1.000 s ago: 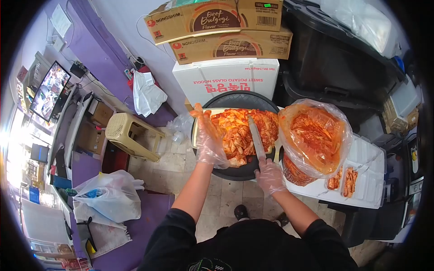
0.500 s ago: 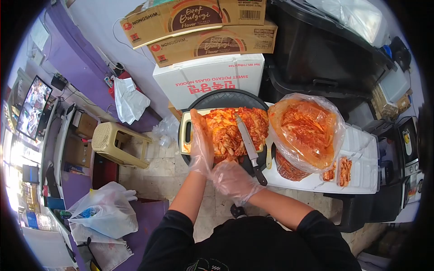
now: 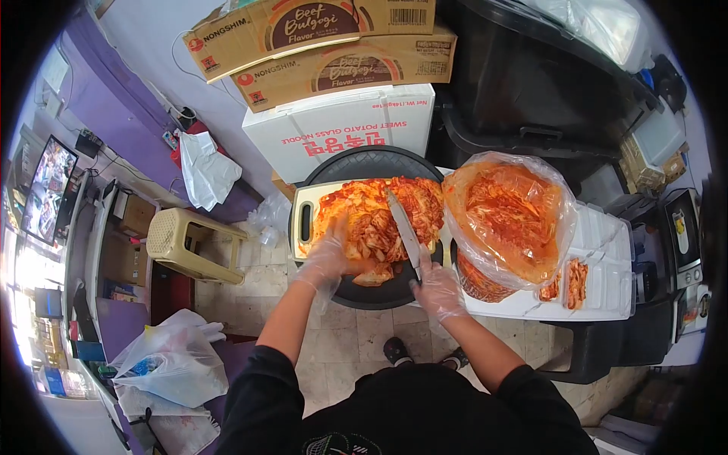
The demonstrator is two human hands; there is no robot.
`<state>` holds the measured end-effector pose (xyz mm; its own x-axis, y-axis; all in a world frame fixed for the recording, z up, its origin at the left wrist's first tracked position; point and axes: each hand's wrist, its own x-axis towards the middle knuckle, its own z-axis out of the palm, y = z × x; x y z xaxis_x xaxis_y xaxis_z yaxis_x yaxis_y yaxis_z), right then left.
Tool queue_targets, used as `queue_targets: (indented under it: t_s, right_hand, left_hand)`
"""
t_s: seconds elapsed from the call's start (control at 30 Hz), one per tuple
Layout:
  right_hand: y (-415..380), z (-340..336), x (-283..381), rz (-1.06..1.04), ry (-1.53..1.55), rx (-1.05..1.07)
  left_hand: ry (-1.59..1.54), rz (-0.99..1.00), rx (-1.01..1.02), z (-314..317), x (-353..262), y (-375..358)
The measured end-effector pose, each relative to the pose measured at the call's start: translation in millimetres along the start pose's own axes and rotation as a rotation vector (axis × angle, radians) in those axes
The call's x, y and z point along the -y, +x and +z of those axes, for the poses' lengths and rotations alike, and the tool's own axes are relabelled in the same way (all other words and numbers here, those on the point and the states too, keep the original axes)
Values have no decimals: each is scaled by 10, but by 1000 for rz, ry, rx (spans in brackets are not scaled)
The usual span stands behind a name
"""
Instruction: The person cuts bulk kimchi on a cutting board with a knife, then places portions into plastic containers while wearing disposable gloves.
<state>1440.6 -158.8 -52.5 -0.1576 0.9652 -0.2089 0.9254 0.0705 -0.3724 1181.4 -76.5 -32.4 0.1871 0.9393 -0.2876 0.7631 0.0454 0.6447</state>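
Observation:
A heap of red kimchi [image 3: 364, 216] covers most of the cream cutting board [image 3: 301, 249], which rests on a round black table [image 3: 364, 296]. Across the kimchi's right part lies the blade of a kitchen knife [image 3: 406, 230]. My right hand [image 3: 440, 290], in a clear plastic glove, is closed around its handle at the board's near edge. My left hand [image 3: 327, 256], gloved too, touches the kimchi's near left side with fingers spread. A loose piece of kimchi [image 3: 373, 276] hangs over the board's near edge.
Right of the board stands a plastic-lined tub of kimchi [image 3: 512, 205]. Beside it, clear trays [image 3: 603, 262] hold some strips. Cartons [image 3: 341, 121] are stacked behind, next to a large black bin [image 3: 531, 76]. A beige stool [image 3: 182, 239] stands left.
My hands have moved apart. My right hand has gone right and taken hold of the knife's handle. My left hand now spreads its fingers on the kimchi's near left side.

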Motion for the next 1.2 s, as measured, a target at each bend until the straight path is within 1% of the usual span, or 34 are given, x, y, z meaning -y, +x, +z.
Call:
queue_targets:
  t_s: [0.07,0.1,0.13,0.2,0.23,0.3,0.33,0.4,0.43,0.5,0.63,0.7,0.73,0.8,0.83,0.9,0.93,1.0,1.03,1.1,1.13,1.2]
  right_hand:
    - [142,260,-149,14,12,-7]
    - [174,336,-197,25,23,-14]
    - [117,229,-151,28,23,-14]
    - [-60,-10,-79,110,119,-1]
    - [-116,-25,-101,115,119,0]
    - [-282,-15,-190,42,188,27]
    - [-360,-20,-205,45,183,34]
    - [-496,-14,-233,50,231,18]
    - [-537,20,-260,56,234,23]
    - [-612,99,-308,-28,210,-35]
    - [-609,89,-307,-20,269,14]
    - [-605,90,-308,-33,296,30]
    - [-609,76,-294,-35,296,30]
    - [-611,31,-259,-45,312,32]
    - [-605,40,-261,-49,312,31]
    - [-605,65,-285,-50,320,24]
    - [-608,57,-287,-51,319,24]
    - [-615,24,-298,-54,298,13]
    - [-622,-3,-305,-51,298,10]
    - [-638,-45,-317,0,284,53]
    - [-644,-37,-336,2,285,52]
    - [-647,9,-397,-11,279,35]
  left_hand:
    - [494,-17,138,125,-318,-168]
    - [564,28,141,262,-295,-183]
    - [565,29,143,356,-286,-179]
    - [552,-12,46,502,-263,-176]
    - [551,-9,50,546,-247,-181]
    - [438,-15,-225,646,-215,-206]
    - [432,-18,-219,716,-162,-253]
    - [305,232,-499,812,-24,-365]
    - [305,231,-491,813,40,-404]
    - [388,170,-253,803,136,-487]
    - [456,208,-302,879,95,-512]
    - [515,240,-404,971,63,-472]
    - [516,238,-406,988,31,-466]
    - [409,39,-292,986,-47,-429]
    - [410,37,-296,1001,-65,-398]
    - [425,-77,-179,1035,-74,-347]
    - [424,-77,-180,1032,-75,-354]
    - [394,9,-203,1018,-83,-365]
    - [394,13,-202,1027,-42,-366]
    - [335,298,-372,1026,38,-370]
    - [336,300,-370,1012,29,-361]
    - [485,459,-376,956,-7,-329]
